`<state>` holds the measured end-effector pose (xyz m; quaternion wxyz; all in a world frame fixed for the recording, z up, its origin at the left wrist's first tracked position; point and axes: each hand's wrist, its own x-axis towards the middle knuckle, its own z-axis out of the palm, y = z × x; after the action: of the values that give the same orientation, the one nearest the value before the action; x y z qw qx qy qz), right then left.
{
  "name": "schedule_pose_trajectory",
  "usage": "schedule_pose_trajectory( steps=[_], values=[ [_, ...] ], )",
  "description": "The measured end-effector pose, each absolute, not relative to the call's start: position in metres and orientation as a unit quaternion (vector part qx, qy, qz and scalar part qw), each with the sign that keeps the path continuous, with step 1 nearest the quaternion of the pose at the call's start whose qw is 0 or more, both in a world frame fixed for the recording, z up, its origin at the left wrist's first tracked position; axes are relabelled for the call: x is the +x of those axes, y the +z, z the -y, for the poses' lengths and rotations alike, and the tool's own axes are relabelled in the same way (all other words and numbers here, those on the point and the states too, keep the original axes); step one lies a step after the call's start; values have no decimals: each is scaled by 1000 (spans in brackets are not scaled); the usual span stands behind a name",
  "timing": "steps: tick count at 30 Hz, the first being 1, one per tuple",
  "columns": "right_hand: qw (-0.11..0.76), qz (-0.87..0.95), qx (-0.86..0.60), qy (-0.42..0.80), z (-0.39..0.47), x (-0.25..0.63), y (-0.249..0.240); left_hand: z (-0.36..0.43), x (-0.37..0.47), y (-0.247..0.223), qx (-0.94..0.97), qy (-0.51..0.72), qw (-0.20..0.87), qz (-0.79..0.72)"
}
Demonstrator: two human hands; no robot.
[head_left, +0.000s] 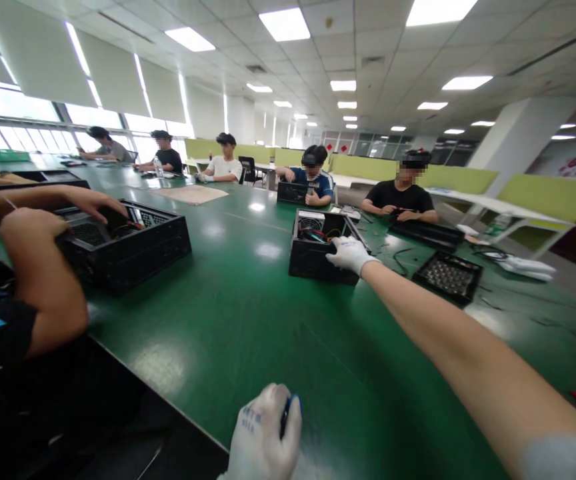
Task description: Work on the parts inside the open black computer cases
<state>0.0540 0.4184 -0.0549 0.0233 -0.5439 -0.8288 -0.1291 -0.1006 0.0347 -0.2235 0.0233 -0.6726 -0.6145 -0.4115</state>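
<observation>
My right hand (pixel 351 255), in a white glove, reaches far forward and grips the near right corner of a black computer case (pixel 318 263). The case stands on the green table with its top uncovered, showing a fan and coloured wires inside. Its far right side is partly hidden. Low in the view, close to me, my left hand (pixel 268 430), gloved in white as well, is closed round a small dark object with blue on it (pixel 285 415). Most of that object is hidden by the fingers, so its kind cannot be made out.
On the left, a co-worker's bare arms (pixel 53 267) reach into another black case (pixel 143 243). A black tray of small parts (pixel 448 277) lies on the right, with loose cables nearby. Several people sit across the green table (pixel 228 300). A beige mat (pixel 193 194) lies farther back.
</observation>
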Motion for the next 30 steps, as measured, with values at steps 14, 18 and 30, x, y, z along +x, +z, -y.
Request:
schedule_pose_trajectory(
  steps=[14, 18, 30],
  values=[
    [61, 896, -420, -134, -166, 149, -52, -27, -98, -180, -663, -447, 0, 600],
    [60, 913, -392, -99, -103, 181, -47, -15, -83, -110, -713, -457, -3, 532],
    [105, 948, -299, 23, -1, 225, -33, 5, -18, -45, -866, -270, -6, 421]
  ],
)
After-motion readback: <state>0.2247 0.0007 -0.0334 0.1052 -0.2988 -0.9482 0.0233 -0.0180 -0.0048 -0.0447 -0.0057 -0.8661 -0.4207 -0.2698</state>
